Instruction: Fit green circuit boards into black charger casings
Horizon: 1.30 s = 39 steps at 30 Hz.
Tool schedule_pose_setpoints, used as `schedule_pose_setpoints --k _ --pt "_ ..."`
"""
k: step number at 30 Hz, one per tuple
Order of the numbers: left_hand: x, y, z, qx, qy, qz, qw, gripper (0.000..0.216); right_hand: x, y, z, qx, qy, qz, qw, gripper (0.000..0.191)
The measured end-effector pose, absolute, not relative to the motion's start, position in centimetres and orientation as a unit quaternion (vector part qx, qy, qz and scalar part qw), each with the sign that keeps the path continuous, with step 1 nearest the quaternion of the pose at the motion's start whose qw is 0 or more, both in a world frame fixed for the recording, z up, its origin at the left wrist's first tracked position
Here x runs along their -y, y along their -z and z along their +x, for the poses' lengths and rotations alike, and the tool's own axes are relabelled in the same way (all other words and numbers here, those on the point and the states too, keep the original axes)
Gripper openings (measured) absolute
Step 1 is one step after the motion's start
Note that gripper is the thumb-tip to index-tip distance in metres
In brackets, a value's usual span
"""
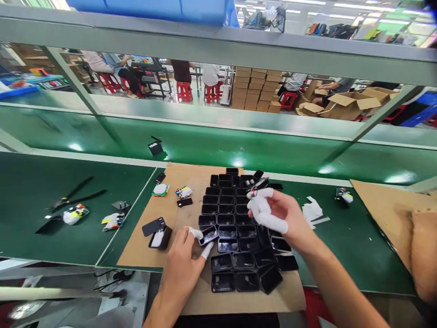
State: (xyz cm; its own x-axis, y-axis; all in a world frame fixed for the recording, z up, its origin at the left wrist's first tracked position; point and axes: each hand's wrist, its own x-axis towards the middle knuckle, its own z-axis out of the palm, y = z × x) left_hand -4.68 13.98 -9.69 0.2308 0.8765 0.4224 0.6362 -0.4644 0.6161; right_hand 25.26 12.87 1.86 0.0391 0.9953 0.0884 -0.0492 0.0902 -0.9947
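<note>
Left hand (pixel 180 269) and right hand (pixel 285 218) wear white cots (pixel 268 217)

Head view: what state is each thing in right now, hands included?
left hand, pinching a black case at the grid's left edge
right hand, raised, closed on a small dark piece
case grid, open sides up, packed in rows on the cardboard sheet
front-right case, tipped askew
loose case, apart from the grid, open
pliers, lying on the table, handles spread
</note>
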Motion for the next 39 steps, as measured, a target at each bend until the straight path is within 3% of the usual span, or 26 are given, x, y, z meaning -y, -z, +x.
schedule_pose_setpoints --k 5,9,11,15,19,26,29,34,39 --pt "-13.3 7.8 -5.3 -0.459 -0.443 0.747 0.186 0.037 -7.7 -1.1 20.6 0.496 -0.396 -0.555 0.538 0.046" --pt "-10.4 7.3 -6.9 -0.481 -0.492 0.668 0.285 0.027 -5.6 -0.7 17.9 0.507 -0.323 -0.586 0.544 0.05" --pt "-8.3 7.5 -7.6 -0.497 -0.486 0.607 0.385 0.019 -5.1 -0.3 16.7 0.481 -0.369 -0.558 0.567 0.046" --pt "-4.8 7.5 -8.0 -0.455 -0.49 0.538 0.513 0.029 -4.8 1.0 14.6 0.382 -0.518 -0.471 0.603 0.052" --pt "-4.4 5.3 -8.1 -0.428 -0.466 0.596 0.493 0.052 -4.5 2.4 13.0 0.352 -0.564 -0.399 0.632 0.062" --pt "-5.4 1.5 -11.1 -0.387 -0.344 0.659 0.546 0.06 -2.5 2.8 11.5 0.393 -0.491 -0.385 0.676 0.067" --pt "-4.5 1.9 -11.6 -0.401 -0.322 0.636 0.575 0.057 -1.7 2.0 11.1 0.403 -0.5 -0.39 0.66 0.065" --pt "-3.6 3.3 -10.4 -0.448 -0.359 0.641 0.51 0.054 -1.4 1.0 10.9 0.42 -0.565 -0.383 0.598 0.081" --pt "-4.5 2.3 -8.8 -0.428 -0.399 0.663 0.467 0.037 -1.9 0.8 11.9 0.49 -0.573 -0.353 0.554 0.078"
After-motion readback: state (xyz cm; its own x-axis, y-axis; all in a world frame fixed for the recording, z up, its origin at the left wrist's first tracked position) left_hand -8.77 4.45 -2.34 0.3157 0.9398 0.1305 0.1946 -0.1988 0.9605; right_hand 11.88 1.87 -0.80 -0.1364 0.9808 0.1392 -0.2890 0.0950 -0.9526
